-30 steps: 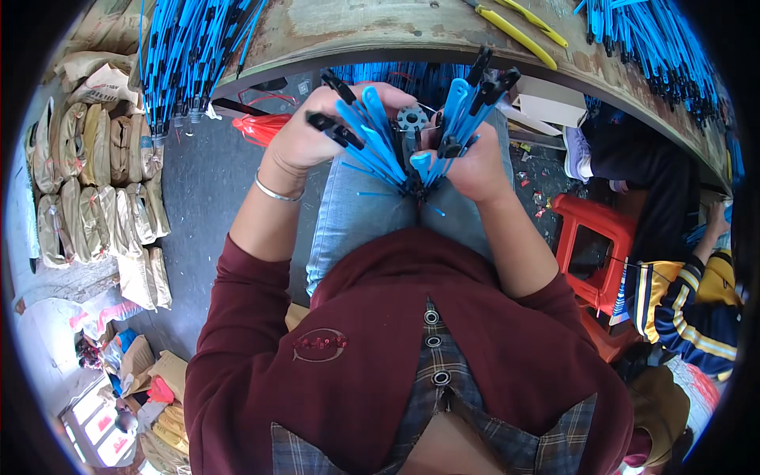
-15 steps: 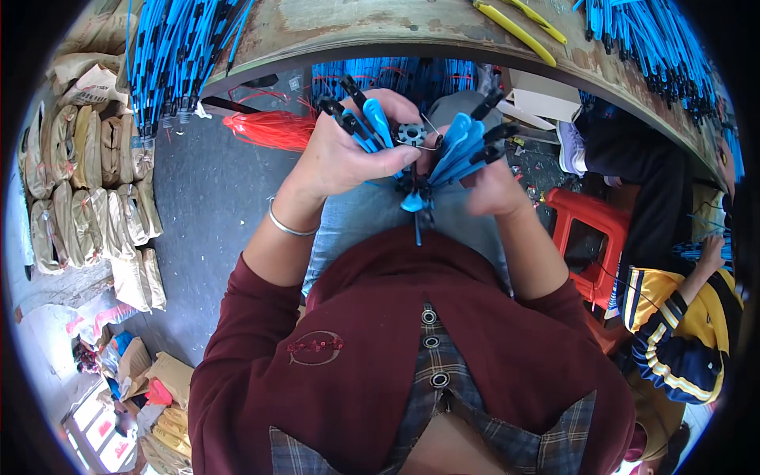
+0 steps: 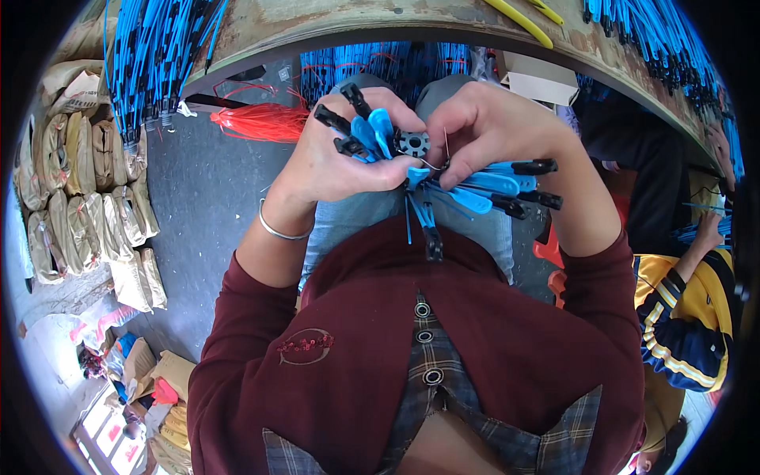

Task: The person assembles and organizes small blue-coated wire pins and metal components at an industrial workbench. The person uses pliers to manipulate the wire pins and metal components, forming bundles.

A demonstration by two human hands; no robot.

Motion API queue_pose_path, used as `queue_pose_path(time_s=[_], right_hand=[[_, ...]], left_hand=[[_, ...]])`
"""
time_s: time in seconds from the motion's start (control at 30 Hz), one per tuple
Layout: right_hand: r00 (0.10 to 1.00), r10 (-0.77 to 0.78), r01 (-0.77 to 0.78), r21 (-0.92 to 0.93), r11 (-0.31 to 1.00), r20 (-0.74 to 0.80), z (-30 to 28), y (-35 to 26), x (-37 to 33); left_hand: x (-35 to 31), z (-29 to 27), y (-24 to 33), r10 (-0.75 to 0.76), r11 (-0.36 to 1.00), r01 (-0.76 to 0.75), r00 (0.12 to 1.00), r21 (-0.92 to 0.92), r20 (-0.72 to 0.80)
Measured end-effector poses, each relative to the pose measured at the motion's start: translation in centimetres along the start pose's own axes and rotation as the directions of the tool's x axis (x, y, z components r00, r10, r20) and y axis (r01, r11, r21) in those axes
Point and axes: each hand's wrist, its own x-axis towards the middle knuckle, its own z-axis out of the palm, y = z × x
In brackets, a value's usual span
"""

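Note:
My left hand is closed around a round, notched dark hub and a cluster of blue ribs with black joints. The hub sits between its thumb and fingers. My right hand pinches a thin wire close beside the hub. More blue ribs fan out below the right hand, their black ends toward my right forearm. Another few ribs hang toward my lap. Where the wire passes at the hub is too small to make out.
A wooden table curves across the far side, with blue rib bundles at its left and yellow-handled pliers on top. Red plastic strands lie below it. Wrapped packages line the left. A co-worker's arm is at right.
My right hand has come up and over beside the hub and now pinches the wire. The right-hand ribs have swung down and outward to the right. My left hand keeps its hold.

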Motion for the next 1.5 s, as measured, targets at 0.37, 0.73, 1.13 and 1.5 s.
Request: queue_pose_path(time_s=[0.37,0.73,1.13,1.5], right_hand=[[0.922,-0.083,0.133,0.106,0.985,-0.379,2.7,2.5,-0.3],[0.962,-0.051,0.122,0.257,0.959,-0.269,1.7,4.0,-0.7],[0.985,0.105,-0.076,0.206,0.976,-0.136,0.2,3.2,0.3],[0.988,-0.113,0.107,-0.062,0.992,-0.109,-0.1,2.4,1.9]], left_hand=[[-0.8,0.1,-0.2,0.108,0.98,-0.113,0.993,0.164,0.042],[-0.8,1.6,0.8,-0.052,0.998,0.051,0.998,-0.042,-0.019],[-0.9,1.5,0.1,0.009,0.999,-0.008,1.0,0.052,-0.014],[0.5,-0.5,0.4,-0.002,0.997,-0.009,0.991,0.083,0.132]])
